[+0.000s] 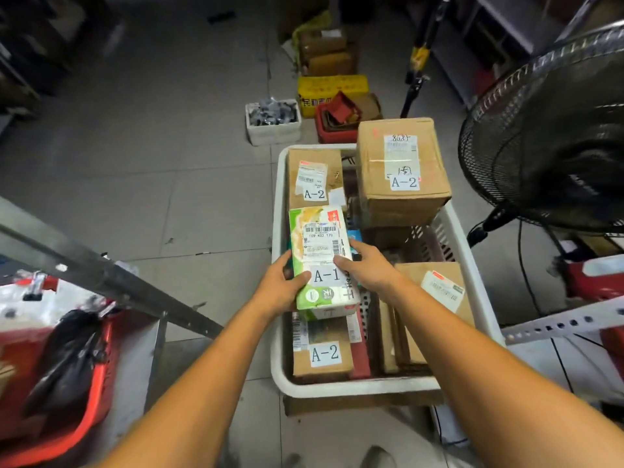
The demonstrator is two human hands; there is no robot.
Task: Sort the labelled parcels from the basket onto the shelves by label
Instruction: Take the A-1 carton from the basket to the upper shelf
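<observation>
Head view: the left hand (pixel 282 285) and right hand (pixel 366 268) grip opposite sides of a green-and-white printed carton (pixel 320 251), held over the white slatted plastic basket (pixel 277 211). This looks like the pick-up step, and the next move calls for finding the A-1 shelf. Its sticker reads "A-1" below a barcode label marked "169 K02 170". The large brown cardboard box (pixel 401 170) reads "A-2".

Single cam on my head, wide-angle, pitched forward and steeply down. Forearms (pixel 202 383) enter from the bottom edge; left hand (pixel 280 285) and right hand (pixel 368 268) sit close, near centre, on the A-1 parcel (pixel 320 251). White basket (pixel 354 388) fills mid-frame below me, floor tiles (pixel 152 157) beyond, frame edges bowed.
</observation>
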